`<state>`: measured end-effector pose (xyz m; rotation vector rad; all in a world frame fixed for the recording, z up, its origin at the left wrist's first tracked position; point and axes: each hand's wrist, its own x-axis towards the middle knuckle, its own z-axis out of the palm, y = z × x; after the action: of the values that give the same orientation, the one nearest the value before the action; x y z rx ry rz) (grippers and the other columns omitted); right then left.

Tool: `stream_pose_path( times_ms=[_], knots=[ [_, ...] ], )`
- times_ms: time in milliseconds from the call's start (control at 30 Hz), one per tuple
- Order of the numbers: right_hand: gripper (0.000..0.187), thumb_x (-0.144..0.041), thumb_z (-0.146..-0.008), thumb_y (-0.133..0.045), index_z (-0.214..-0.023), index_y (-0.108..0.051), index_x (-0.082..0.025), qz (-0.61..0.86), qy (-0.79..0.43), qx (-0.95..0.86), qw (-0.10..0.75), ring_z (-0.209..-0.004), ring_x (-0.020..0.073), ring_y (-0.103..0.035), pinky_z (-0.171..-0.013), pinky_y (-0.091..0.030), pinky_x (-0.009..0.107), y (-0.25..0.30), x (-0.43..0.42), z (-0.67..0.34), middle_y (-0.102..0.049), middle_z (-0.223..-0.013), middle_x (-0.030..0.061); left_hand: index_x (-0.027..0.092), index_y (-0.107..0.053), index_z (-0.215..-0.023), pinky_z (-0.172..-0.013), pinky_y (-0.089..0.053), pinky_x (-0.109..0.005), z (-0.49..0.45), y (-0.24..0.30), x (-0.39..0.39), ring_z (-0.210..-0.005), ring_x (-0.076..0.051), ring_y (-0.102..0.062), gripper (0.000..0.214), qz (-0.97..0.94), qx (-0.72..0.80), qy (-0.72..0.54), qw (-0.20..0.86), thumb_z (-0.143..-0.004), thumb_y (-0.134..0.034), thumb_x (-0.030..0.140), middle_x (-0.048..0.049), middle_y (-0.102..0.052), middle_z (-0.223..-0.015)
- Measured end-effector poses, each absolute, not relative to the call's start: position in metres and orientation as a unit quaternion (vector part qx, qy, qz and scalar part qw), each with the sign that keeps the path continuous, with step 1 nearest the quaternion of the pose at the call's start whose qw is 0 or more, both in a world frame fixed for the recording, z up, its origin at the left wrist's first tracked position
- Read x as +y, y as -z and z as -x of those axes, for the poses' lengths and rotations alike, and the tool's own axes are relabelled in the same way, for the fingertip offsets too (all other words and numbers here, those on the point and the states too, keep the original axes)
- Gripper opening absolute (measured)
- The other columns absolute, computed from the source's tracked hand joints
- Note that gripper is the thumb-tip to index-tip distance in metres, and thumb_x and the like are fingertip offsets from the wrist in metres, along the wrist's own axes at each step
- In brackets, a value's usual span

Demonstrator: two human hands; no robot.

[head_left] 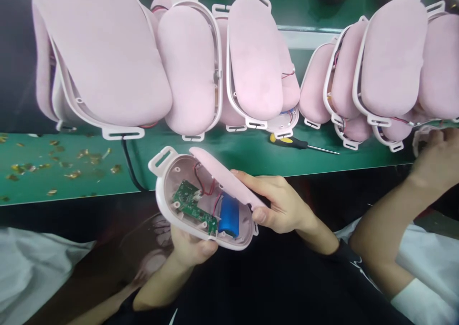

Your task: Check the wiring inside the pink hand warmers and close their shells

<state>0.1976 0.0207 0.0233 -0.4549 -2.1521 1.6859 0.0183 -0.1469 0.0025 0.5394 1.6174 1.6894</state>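
One casing (165, 210) over the bench edge (340, 169), left hand (191, 246) seemingly cupped beneath, right hand (281, 203) pinching cover (225, 179), narrow green strip (229, 144) beyond

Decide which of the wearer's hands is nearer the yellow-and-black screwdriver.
Right. The right hand is just below the screwdriver in the picture, not touching it; the left hand is farther down and to the left.

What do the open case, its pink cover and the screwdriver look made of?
Open case: likely plastic, smooth and pale; strap loop looks moulded in.
Pink cover: matte, no sharp highlights; soft-coated plastic or fabric, can't tell which.
Screwdriver: handle probably plastic or rubber, black and yellow; shaft shiny silver, likely metal.
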Motion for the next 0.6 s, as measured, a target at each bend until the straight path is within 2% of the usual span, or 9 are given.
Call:
stream_pose_path(
  times_ms=[133,267,400,500,567,600],
  knots=[
    [0.078,-0.074,-0.109,-0.043,-0.170,-0.043,-0.025,0.154,-0.557,-0.793,0.193,-0.099,0.0181,-0.077,-0.090,-0.063,0.030,-0.020,0.019,-0.196,-0.079,-0.133,0.0085,0.020,-0.083,-0.109,-0.084,-0.074,-0.051,-0.024,-0.014,-0.132,-0.095,-0.040,-0.084,0.054,-0.264,0.568,-0.679,0.384,-0.072,-0.097,0.056,-0.0132,-0.085,-0.097],
    [0.084,-0.071,-0.109,-0.048,-0.175,-0.030,-0.021,0.113,-0.494,-0.822,0.261,-0.106,0.0209,-0.077,-0.096,-0.063,0.033,-0.016,0.015,-0.194,-0.073,-0.146,0.0145,0.023,-0.082,-0.122,-0.083,-0.075,-0.054,-0.025,-0.024,-0.125,-0.095,-0.041,-0.084,0.060,-0.273,0.569,-0.663,0.402,-0.072,-0.099,0.052,-0.0154,-0.086,-0.109],
    [0.083,-0.070,-0.111,-0.046,-0.176,-0.027,-0.023,0.119,-0.481,-0.830,0.255,-0.108,0.0207,-0.076,-0.096,-0.063,0.034,-0.016,0.014,-0.191,-0.072,-0.146,0.0130,0.020,-0.083,-0.117,-0.075,-0.075,-0.049,-0.025,-0.021,-0.126,-0.082,-0.037,-0.084,0.049,-0.304,0.566,-0.646,0.412,-0.078,-0.096,0.047,-0.0143,-0.086,-0.099],
    [0.080,-0.074,-0.110,-0.043,-0.173,-0.036,-0.025,0.128,-0.461,-0.851,0.218,-0.118,0.0222,-0.070,-0.105,-0.058,0.038,-0.020,0.015,-0.191,-0.072,-0.141,0.0116,0.018,-0.079,-0.123,-0.094,-0.073,-0.051,-0.024,-0.019,-0.123,-0.107,-0.040,-0.083,0.054,-0.333,0.564,-0.652,0.383,-0.083,-0.092,0.051,-0.0154,-0.085,-0.113],
    [0.078,-0.077,-0.107,-0.046,-0.168,-0.047,-0.028,0.138,-0.425,-0.869,0.213,-0.124,0.0234,-0.065,-0.112,-0.053,0.042,-0.023,0.014,-0.191,-0.071,-0.138,0.0107,0.017,-0.075,-0.121,-0.110,-0.064,-0.057,-0.020,-0.021,-0.121,-0.130,-0.045,-0.073,0.058,-0.369,0.563,-0.634,0.381,-0.084,-0.089,0.059,-0.0148,-0.081,-0.129],
    [0.077,-0.078,-0.105,-0.049,-0.164,-0.052,-0.028,0.144,-0.403,-0.878,0.214,-0.127,0.0242,-0.063,-0.114,-0.051,0.044,-0.025,0.015,-0.192,-0.069,-0.139,0.0109,0.017,-0.073,-0.118,-0.111,-0.060,-0.060,-0.016,-0.022,-0.123,-0.137,-0.047,-0.067,0.061,-0.388,0.562,-0.614,0.396,-0.084,-0.085,0.065,-0.0138,-0.078,-0.135]
  ],
)
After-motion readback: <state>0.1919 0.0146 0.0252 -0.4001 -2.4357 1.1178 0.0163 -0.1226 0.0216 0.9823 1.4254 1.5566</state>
